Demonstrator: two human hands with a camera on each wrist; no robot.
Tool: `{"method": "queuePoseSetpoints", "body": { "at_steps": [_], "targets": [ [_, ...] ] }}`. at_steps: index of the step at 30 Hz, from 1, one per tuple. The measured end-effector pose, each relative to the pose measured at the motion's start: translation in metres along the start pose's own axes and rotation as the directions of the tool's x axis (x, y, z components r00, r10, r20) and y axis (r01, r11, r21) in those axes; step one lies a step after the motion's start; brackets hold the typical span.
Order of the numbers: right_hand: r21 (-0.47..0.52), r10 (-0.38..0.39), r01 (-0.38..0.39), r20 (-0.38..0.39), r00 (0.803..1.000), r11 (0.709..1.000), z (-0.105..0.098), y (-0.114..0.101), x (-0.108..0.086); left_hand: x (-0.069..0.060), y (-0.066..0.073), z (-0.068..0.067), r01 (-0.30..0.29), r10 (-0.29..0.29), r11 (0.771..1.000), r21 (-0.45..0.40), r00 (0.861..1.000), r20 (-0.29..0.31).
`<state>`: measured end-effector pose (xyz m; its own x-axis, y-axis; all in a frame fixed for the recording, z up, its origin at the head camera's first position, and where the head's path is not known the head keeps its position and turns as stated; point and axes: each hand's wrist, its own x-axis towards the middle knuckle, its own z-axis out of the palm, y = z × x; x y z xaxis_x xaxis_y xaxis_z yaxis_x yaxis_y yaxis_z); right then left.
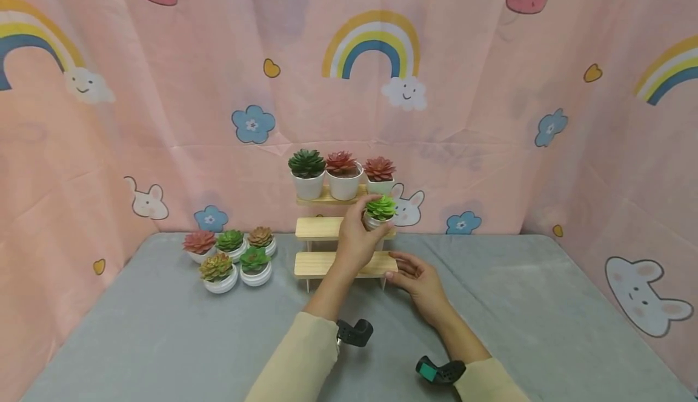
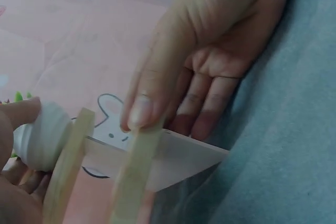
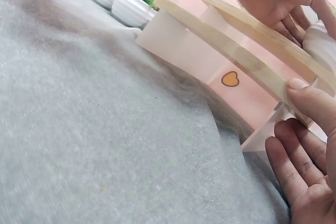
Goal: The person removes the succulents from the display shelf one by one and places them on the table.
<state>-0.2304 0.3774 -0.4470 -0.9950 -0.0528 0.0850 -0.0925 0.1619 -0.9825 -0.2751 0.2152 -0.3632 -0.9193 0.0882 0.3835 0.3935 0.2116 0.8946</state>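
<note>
My left hand (image 1: 357,241) holds a bright green succulent (image 1: 381,207) in a ribbed white pot (image 2: 46,136) at the right end of the middle board (image 1: 317,228). Whether the pot's base touches that board I cannot tell. Lower down, my right hand (image 1: 422,284) grips the right end of the bottom board (image 1: 316,264) of a three-tier wooden stand. In the right wrist view its thumb (image 3: 310,98) presses on the board, with the other fingers by the clear side panel (image 3: 262,137). Along the top board stand a dark green succulent (image 1: 306,164) and two red ones (image 1: 340,163), all in white pots.
Left of the stand, several small succulents (image 1: 254,259) in white pots cluster on the grey cloth (image 1: 163,329). A pink printed curtain (image 1: 469,165) hangs close behind the stand. Both wrists wear black camera mounts (image 1: 357,333).
</note>
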Motion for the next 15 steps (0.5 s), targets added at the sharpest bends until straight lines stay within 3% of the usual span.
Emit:
{"method": "queuePoseSetpoints", "body": {
  "at_steps": [7, 15],
  "targets": [
    [-0.01, -0.003, 0.003, -0.002, 1.0, 1.0, 0.0005, 0.0019, 0.0009, -0.0018, -0.0009, 0.0011, -0.02, 0.021, 1.0, 0.018, 0.999, -0.05],
    [-0.013, -0.007, 0.007, -0.003, 1.0, 1.0, -0.0002, 0.0017, 0.0007, -0.0075, 0.0016, -0.0039, -0.02, 0.015, 0.998, -0.065, 0.997, -0.077]
  ]
}}
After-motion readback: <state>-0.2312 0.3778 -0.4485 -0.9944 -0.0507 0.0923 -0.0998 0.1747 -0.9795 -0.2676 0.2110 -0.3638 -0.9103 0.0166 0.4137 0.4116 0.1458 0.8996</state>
